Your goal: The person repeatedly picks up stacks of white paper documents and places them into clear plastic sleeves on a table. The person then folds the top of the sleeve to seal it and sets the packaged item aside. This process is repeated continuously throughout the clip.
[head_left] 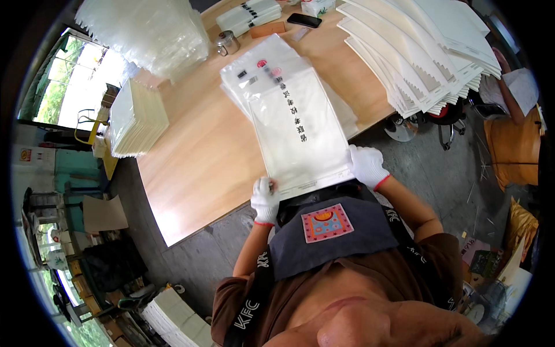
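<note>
White paper (324,141) with clear plastic (258,89)
The paper lies flat and slanted, its near end past the table (196,162) edge.

Window (69,81) at left blown out; tabletop (191,139) bright, palest toward its near-left corner; glints on clear plastic stack (153,40); floor (130,202) dimmer; held white packet (315,133) reads crisp; fisheye bends straight edges, corners black.

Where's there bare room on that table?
The widest bare patch of the wooden table lies between the paper stack at left and the printed plastic bags. A narrower one separates those bags from the fanned white sheets. The far side is crowded with clear plastic sleeves, a jar and a black phone.
</note>
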A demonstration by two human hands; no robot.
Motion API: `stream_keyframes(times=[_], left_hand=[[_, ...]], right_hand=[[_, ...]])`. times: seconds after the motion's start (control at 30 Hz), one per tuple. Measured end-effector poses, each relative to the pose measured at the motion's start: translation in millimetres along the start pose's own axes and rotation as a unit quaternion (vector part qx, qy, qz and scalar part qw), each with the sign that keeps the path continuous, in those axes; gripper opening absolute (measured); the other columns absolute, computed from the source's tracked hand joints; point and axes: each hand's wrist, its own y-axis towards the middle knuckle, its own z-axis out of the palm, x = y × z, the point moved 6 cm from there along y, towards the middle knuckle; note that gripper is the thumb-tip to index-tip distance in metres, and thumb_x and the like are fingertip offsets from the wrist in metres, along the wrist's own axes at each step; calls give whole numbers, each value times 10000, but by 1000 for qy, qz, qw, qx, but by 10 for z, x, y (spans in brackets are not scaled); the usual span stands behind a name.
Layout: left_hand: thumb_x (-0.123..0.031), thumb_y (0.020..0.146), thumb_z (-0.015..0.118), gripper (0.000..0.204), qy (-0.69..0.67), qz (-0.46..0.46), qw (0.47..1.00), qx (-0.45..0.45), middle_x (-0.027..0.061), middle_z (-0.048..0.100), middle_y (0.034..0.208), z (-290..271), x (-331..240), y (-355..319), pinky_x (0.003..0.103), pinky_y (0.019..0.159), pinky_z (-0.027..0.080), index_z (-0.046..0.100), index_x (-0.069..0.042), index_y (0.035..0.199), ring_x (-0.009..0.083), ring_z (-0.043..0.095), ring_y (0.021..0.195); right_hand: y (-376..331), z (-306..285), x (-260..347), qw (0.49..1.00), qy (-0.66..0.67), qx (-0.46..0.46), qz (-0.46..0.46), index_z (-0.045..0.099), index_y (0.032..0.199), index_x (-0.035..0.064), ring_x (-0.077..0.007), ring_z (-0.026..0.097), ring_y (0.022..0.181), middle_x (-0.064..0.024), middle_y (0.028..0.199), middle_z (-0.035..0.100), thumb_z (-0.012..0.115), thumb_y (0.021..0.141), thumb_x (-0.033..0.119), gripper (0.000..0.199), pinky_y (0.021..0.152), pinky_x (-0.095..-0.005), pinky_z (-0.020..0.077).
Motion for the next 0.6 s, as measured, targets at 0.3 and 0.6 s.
stream_keyframes(times=[0.3,0.6], left_hand=[[-19,694,647,185,-150,47,987,23,72,510,627,-339,-196,-216,316,502,422,470,-65,724,218,531,554],[-387,924,522,304,-393,-394,823,114,-3,550,836,160,820,-680,320,686,487,549,-86,957,139,559,759]], right_hand=[[-384,-55,159,993,6,12,-116,592,647,70,-299,590,450,-124,543,598,477,796,254,264,405,-425,448],[-261,246,-479,981,168,91,-2,637,873,91,-346,636,755,-181,757,635,467,864,278,253,645,-460,486]])
